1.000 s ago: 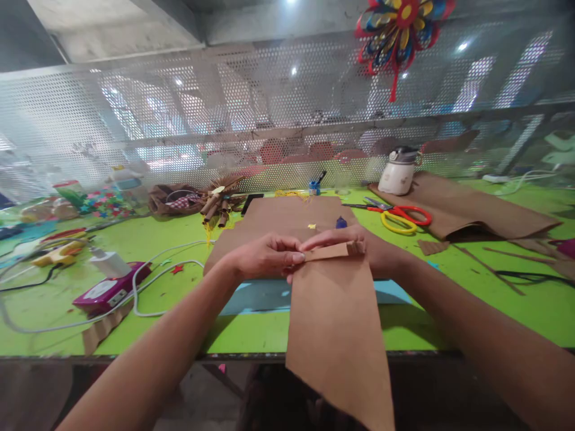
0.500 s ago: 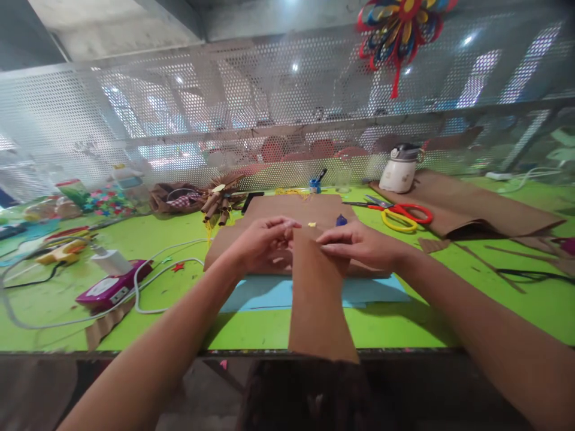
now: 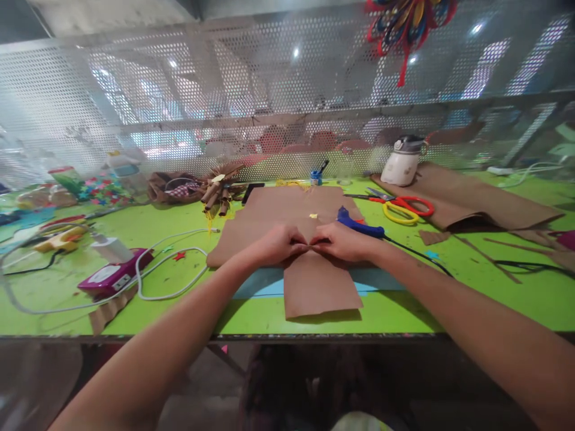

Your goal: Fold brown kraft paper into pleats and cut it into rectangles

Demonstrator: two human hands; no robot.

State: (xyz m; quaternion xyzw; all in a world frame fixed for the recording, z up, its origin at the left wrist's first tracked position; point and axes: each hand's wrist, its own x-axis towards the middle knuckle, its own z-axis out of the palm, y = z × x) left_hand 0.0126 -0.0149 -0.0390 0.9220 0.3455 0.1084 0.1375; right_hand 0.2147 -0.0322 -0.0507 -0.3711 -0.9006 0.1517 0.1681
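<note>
Both hands meet at the far end of a brown paper strip (image 3: 320, 287), whose near end reaches toward the table's front edge. My left hand (image 3: 284, 244) is closed, its thumb and fingers pinching the strip. Close beside it, my right hand (image 3: 342, 242) pinches the same strip, fingertips nearly touching the left ones. The gripped fold is mostly hidden by the fingers. Under the hands lies a larger brown paper sheet (image 3: 251, 230), on top of light-blue paper (image 3: 265, 282). A blue glue gun (image 3: 362, 225) rests just beyond my right hand.
At the right are red-and-yellow scissors (image 3: 399, 209), a white bottle (image 3: 401, 163) and folded brown paper (image 3: 485, 197). A purple power socket (image 3: 114, 276) with a white cable (image 3: 139, 281) sits at left. Rolled paper tubes (image 3: 213, 194) lie behind. Perforated metal panel (image 3: 251, 96) stands at the back.
The strip, earlier raised with a pleated end and hanging past the table edge, is now lower over the table. My right hand has come in against my left, and the glue gun shows more fully.
</note>
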